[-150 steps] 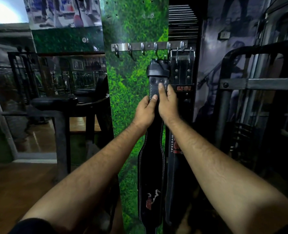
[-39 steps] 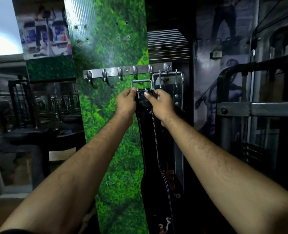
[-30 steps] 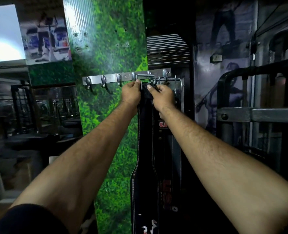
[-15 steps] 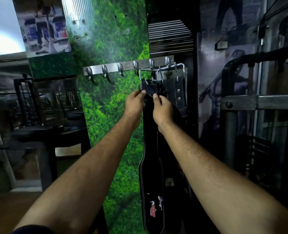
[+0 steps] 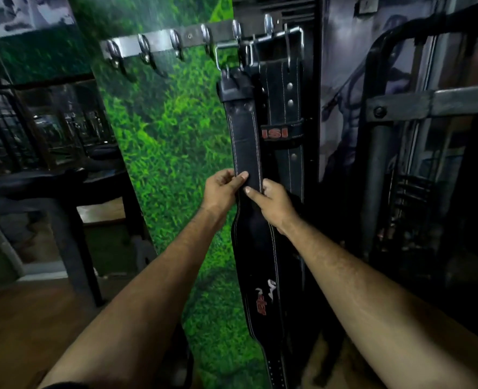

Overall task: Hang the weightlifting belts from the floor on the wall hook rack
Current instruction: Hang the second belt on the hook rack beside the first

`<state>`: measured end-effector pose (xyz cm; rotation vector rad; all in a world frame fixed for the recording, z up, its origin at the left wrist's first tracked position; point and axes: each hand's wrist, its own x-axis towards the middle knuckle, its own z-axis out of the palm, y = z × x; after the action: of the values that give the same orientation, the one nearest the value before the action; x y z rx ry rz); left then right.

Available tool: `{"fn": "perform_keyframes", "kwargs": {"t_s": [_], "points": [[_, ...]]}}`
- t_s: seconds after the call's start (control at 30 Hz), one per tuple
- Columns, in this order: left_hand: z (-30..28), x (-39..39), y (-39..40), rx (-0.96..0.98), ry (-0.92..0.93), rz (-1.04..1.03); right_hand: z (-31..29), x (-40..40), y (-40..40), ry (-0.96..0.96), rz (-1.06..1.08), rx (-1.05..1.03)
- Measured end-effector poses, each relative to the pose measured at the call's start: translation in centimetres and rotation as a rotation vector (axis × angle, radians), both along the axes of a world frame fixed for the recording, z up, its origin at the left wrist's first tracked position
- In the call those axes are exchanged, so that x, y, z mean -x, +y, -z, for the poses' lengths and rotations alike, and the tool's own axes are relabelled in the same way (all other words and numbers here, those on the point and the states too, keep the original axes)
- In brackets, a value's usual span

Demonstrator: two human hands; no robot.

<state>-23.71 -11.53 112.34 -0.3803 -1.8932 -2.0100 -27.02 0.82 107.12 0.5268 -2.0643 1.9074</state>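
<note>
Your left hand (image 5: 223,189) and right hand (image 5: 271,202) pinch the belt (image 5: 246,153) at its narrow strap; it looks stiff, heavy leather, so grip the edges.

both hands (image 5: 249,192) pinch the hung black belt (image 5: 245,141) beside another belt (image 5: 285,108).

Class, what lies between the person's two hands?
In the head view, the left hand and right hand have the hanging black belt between them.

Beside me the wall wears a green grass-print panel (image 5: 165,141). A dark padded gym bench (image 5: 50,186) stands left on brown wooden flooring (image 5: 21,332); a black steel machine frame (image 5: 400,108) rises right.
</note>
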Motion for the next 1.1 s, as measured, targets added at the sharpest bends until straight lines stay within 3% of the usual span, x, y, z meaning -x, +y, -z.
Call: {"fn": "perform_keyframes", "kwargs": {"t_s": [0.2, 0.4, 0.67, 0.93, 1.1], "points": [[10.0, -0.9, -0.4, -0.054, -0.164, 0.012, 5.6, -2.2, 2.0, -0.081, -0.05, -0.074], [14.4, -0.9, -0.2, -0.192, -0.257, 0.086, 9.4, -1.6, 3.3, -0.189, -0.166, -0.047], [20.8, -2.1, -0.8, -0.08, -0.361, 0.061, 15.6, -1.1, 3.5, -0.394, -0.216, -0.102], [26.9, -2.7, -0.9, -0.109, -0.47, 0.073, 21.7, -2.2, 3.5, -0.56, -0.208, -0.062], [31.3, -4.3, -0.7, -0.095, -0.542, 0.091, 26.4, -3.7, 3.9, -0.651, -0.233, -0.148]]}}
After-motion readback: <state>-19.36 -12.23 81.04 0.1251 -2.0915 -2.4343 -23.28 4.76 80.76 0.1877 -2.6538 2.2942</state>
